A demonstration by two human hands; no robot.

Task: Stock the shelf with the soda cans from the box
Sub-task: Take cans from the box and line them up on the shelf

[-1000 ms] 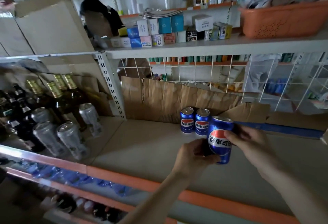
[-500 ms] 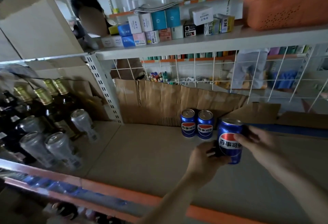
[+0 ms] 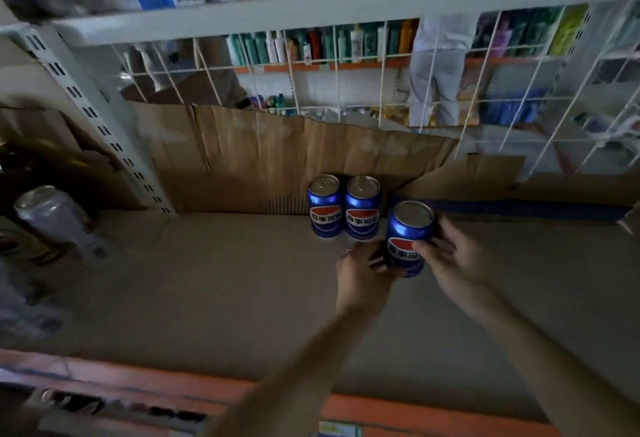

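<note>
A blue soda can (image 3: 408,229) stands upright between both my hands, just right of and in front of two matching blue cans (image 3: 325,206) (image 3: 362,208) that stand side by side at the back of the shelf (image 3: 214,284). My left hand (image 3: 360,275) holds the can's lower left side with curled fingers. My right hand (image 3: 446,256) grips its right side, thumb across the label. Whether the can's base touches the shelf I cannot tell. The box is out of view.
Brown cardboard (image 3: 277,156) lines the back of the shelf under a white wire grid (image 3: 381,90). A silver can (image 3: 52,215) and dark bottles stand in the left bay behind a slotted upright (image 3: 100,125). Small boxes fill the shelf above (image 3: 311,4). An orange rail (image 3: 138,377) edges the front.
Both hands have carried the blue can farther back and lower, closer to the two standing cans. The view has tilted downward and moved nearer the shelf.
</note>
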